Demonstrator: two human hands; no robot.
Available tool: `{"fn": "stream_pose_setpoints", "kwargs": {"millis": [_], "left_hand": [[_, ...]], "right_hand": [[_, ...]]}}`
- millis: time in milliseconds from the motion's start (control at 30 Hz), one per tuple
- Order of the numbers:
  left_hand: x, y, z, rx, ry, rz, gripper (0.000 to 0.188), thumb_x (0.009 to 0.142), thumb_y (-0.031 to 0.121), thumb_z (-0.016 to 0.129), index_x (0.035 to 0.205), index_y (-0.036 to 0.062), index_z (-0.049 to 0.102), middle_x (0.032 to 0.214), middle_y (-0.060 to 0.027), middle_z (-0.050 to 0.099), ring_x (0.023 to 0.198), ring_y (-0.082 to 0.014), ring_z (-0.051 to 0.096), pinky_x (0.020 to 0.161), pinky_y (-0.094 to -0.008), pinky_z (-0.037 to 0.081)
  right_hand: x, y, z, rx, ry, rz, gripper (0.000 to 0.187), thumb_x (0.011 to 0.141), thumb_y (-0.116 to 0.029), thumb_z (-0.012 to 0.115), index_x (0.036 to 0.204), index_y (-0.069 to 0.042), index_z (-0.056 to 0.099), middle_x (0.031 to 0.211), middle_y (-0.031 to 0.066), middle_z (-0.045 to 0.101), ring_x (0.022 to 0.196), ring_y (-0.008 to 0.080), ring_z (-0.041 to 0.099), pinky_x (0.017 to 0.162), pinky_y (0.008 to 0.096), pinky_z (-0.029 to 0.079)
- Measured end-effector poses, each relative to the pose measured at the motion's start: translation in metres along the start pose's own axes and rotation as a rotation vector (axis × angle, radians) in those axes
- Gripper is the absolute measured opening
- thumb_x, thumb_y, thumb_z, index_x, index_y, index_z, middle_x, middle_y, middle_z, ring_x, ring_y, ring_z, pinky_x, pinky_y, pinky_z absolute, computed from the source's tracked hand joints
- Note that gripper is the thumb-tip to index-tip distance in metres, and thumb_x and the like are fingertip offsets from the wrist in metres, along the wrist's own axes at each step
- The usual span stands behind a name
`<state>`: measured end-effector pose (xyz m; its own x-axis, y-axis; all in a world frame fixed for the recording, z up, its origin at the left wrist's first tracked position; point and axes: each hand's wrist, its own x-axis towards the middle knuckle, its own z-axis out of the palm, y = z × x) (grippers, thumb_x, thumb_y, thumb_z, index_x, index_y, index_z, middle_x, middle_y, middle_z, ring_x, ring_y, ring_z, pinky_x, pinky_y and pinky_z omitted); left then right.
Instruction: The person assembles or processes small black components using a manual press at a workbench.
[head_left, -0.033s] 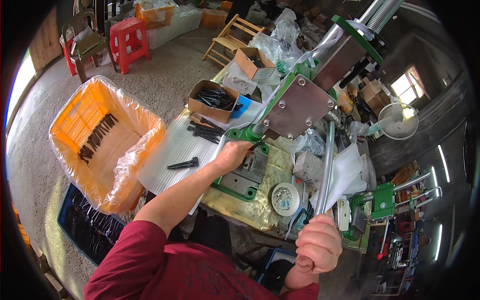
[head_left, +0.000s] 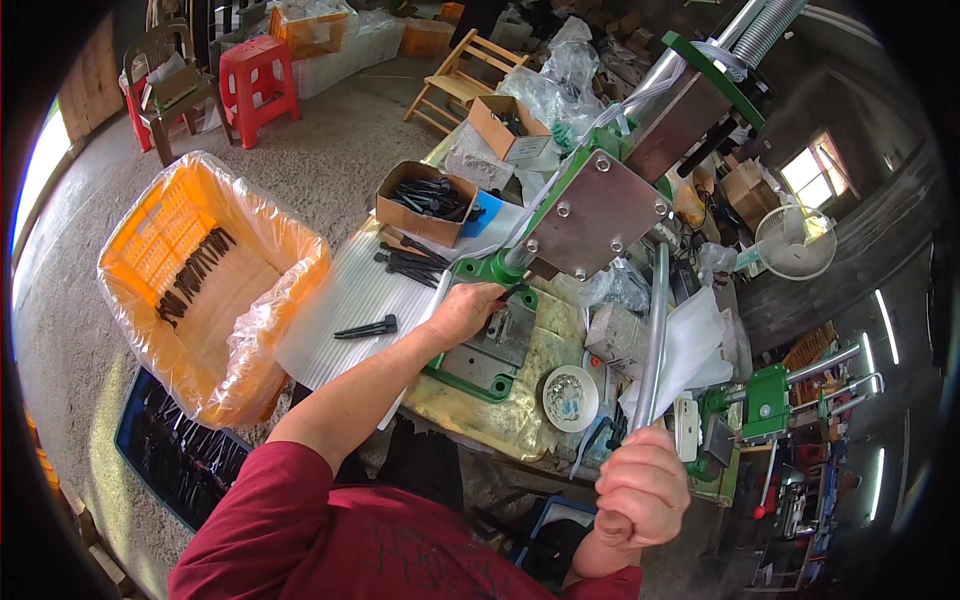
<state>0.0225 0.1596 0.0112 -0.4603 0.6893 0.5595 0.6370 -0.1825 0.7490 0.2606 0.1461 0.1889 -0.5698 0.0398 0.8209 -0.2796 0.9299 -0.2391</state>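
My left hand (head_left: pixel 466 312) reaches into a green hand press (head_left: pixel 495 388), its fingers closed on a small black part (head_left: pixel 515 291) under the press head. Most of that part is hidden by the fingers and the press. The press's steel lever (head_left: pixel 656 345) slants down to the right, and my right hand (head_left: pixel 642 490) is wrapped round its lower end. Left of the press, a few slim black pieces (head_left: pixel 367 328) lie on a white ribbed sheet (head_left: pixel 318 345), with a pile of similar black pieces (head_left: pixel 412 262) farther back.
A cardboard box (head_left: pixel 428 205) of black parts stands behind the sheet. At left is a plastic-lined orange crate (head_left: pixel 290 270) with a row of black pieces, above a dark blue bin (head_left: pixel 135 440). A white bowl (head_left: pixel 556 418) and a phone (head_left: pixel 686 430) sit near the lever.
My right hand and the lever's lower end have shifted very slightly to the right. The left hand stays in place at the press.
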Motion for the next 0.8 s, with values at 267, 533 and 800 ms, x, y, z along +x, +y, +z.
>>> {"fn": "stream_pose_setpoints", "kwargs": {"millis": [267,533,800], "left_hand": [[0.000,0.001,-0.005,0.018,-0.020,-0.026,0.013,0.071,0.005,0.057,0.081,-0.0003,0.052,0.073,-0.0180,0.054,0.071,-0.0363,0.052,0.059,-0.0392,0.041],[-0.005,-0.006,-0.001,0.027,-0.031,-0.031,0.016,0.071,0.003,0.056,0.086,-0.0008,0.053,0.077,-0.0170,0.056,0.074,-0.0338,0.054,0.061,-0.0350,0.043],[-0.006,-0.005,0.003,0.005,0.024,0.002,0.015,0.071,0.004,0.057,0.084,-0.0007,0.053,0.075,-0.0172,0.055,0.073,-0.0350,0.053,0.061,-0.0366,0.042]], "right_hand": [[-0.008,0.005,0.007,0.081,0.029,0.014,0.029,0.073,-0.030,0.060,0.058,-0.008,0.050,0.053,0.0021,0.051,0.050,0.0182,0.052,0.052,0.0317,0.041],[-0.077,0.069,0.067,-0.226,-0.155,-0.125,0.020,0.073,-0.016,0.058,0.059,-0.006,0.046,0.059,0.0045,0.050,0.055,0.0198,0.052,0.061,0.0329,0.041],[-0.046,0.028,0.030,-0.043,-0.090,-0.024,0.016,0.068,-0.014,0.061,0.060,-0.005,0.051,0.059,0.0048,0.052,0.055,0.0202,0.053,0.060,0.0343,0.042]]}}
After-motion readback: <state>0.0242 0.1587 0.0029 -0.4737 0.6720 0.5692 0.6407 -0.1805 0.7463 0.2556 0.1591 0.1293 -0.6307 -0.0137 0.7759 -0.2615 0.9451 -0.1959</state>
